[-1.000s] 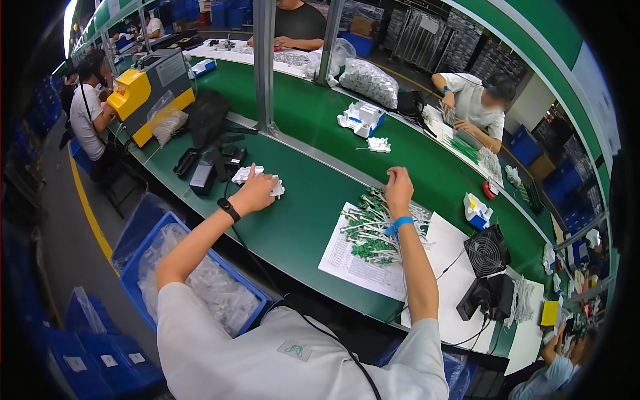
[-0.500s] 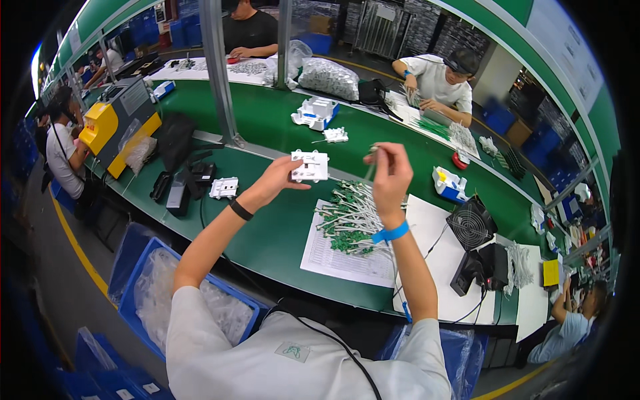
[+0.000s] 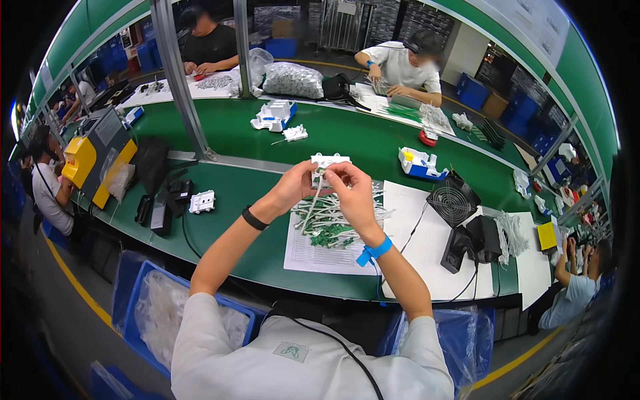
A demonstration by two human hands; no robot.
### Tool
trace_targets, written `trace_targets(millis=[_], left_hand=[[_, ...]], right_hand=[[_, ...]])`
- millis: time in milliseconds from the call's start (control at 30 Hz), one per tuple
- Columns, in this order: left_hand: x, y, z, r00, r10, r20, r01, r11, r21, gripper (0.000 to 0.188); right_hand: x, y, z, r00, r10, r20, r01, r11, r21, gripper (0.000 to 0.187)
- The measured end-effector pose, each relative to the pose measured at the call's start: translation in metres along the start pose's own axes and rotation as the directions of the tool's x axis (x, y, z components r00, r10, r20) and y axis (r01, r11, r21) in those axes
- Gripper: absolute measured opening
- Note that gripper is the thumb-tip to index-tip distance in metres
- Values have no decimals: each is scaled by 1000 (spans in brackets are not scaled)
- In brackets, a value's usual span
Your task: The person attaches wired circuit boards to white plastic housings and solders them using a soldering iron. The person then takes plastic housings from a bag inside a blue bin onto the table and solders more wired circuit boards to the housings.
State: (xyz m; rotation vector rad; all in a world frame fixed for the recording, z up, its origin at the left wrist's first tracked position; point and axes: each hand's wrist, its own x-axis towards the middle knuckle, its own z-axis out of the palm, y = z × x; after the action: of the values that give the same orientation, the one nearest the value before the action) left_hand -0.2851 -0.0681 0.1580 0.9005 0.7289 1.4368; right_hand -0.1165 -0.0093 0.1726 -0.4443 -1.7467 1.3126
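My left hand point(image 3: 291, 189) grips a white plastic housing point(image 3: 332, 159) above the bench. My right hand point(image 3: 355, 200) has closed its fingertips on a small green circuit board point(image 3: 320, 173), pressed against the housing's near face. A white cable point(image 3: 312, 212) hangs down from that board. Fingers cover much of both pieces, so I cannot tell whether the board is seated. Just below my hands, a pile of white cables with green boards point(image 3: 333, 235) lies on a printed sheet point(image 3: 301, 257). Another white housing point(image 3: 202, 201) rests on the bench to the left.
A green conveyor belt point(image 3: 360, 137) runs beyond the bench, carrying blue-and-white casings point(image 3: 421, 164). On the right stand a black fan point(image 3: 454, 200) and black power units point(image 3: 473, 241). A metal post point(image 3: 181, 87) rises at the left. Co-workers sit across the belt.
My right hand has come left and down, bringing the board and its cable against the housing in my left hand. The whole view has shifted, so the background sits further left.
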Motion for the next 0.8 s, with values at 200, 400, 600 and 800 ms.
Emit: trace_targets(millis=[200, 400, 600, 800], left_hand=[[6, -3, 17, 999, -41, -27, 42, 996, 74, 32], [9, 8, 19, 984, -155, -89, 178, 892, 416, 18], [14, 6, 6, 954, -291, 71, 135, 628, 767, 24], [1, 12, 24, 905, -385, 180, 25, 470, 882, 41]], right_hand=[[-8, -3, -14, 995, -51, -90, 53, 999, 14, 9], [-12, -23, -37, 1000, 9, -2, -9, 986, 169, 12], [-18, -30, -57, 952, 154, 264, -140, 988, -68, 10], [-28, -42, -59, 936, -47, 348, 221, 850, -478, 8]])
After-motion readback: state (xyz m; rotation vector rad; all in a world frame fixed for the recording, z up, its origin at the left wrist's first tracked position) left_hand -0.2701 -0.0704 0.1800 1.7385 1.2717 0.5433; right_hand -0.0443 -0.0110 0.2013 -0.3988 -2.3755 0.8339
